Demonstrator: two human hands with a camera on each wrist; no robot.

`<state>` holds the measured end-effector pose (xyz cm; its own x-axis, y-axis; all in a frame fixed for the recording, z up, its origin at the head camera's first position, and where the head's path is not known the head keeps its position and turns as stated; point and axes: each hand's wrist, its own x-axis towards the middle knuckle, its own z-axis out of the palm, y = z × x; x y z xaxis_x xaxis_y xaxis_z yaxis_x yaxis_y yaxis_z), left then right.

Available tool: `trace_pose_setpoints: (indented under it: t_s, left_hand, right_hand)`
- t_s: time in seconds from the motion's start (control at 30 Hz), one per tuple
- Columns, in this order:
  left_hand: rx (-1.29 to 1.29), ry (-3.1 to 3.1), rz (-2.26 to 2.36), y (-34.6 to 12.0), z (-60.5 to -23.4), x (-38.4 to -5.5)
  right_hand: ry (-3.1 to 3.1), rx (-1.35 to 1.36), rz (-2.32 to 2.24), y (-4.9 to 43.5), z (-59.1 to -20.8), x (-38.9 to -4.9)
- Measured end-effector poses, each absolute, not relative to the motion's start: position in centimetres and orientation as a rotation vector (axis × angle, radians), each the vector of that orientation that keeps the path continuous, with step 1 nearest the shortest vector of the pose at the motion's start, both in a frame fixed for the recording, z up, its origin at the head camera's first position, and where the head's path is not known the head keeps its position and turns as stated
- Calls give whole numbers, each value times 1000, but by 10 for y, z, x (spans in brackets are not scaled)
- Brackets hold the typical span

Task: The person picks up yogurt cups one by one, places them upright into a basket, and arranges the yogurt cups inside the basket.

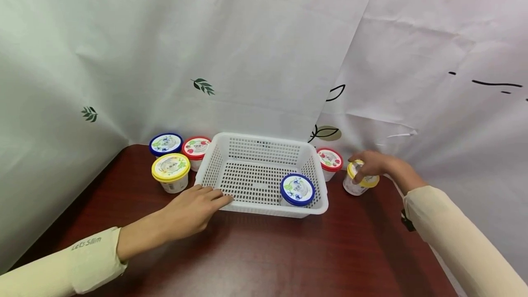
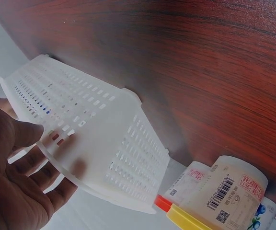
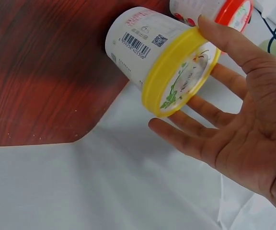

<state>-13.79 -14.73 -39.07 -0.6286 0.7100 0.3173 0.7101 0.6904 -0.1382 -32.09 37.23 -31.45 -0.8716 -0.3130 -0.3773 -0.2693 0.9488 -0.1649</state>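
My left hand (image 1: pixel 191 210) grips the near left rim of a white plastic basket (image 1: pixel 264 208); in the left wrist view the thumb is outside the wall and fingers reach over the rim. Inside the basket, at its right end, is a blue-lidded tub (image 1: pixel 297 190). At the right, my right hand (image 1: pixel 370 165) spans the lid of a yellow-lidded tub (image 1: pixel 354 189) standing on the table. In the right wrist view, the thumb (image 3: pixel 224 40) lies at one edge of that yellow lid (image 3: pixel 150 91) and several fingertips are hidden behind it.
Left of the basket stand another yellow-lidded tub (image 1: pixel 171 171), a blue-lidded tub (image 1: pixel 166 143) and a red-lidded tub (image 1: pixel 195 148). One more red-lidded tub (image 1: pixel 330 159) stands between the basket and my right hand. White sheeting (image 1: pixel 264 58) hangs behind the dark red table (image 1: pixel 264 255).
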Motion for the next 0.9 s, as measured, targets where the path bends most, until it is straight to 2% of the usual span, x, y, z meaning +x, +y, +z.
trace_pose_setpoints:
  t_s: [0.9]
  left_hand:
    - [-1122,-2520,-15,-147,-389,-137]
  right_hand:
    - [2628,-463,-133,350,-276,-306]
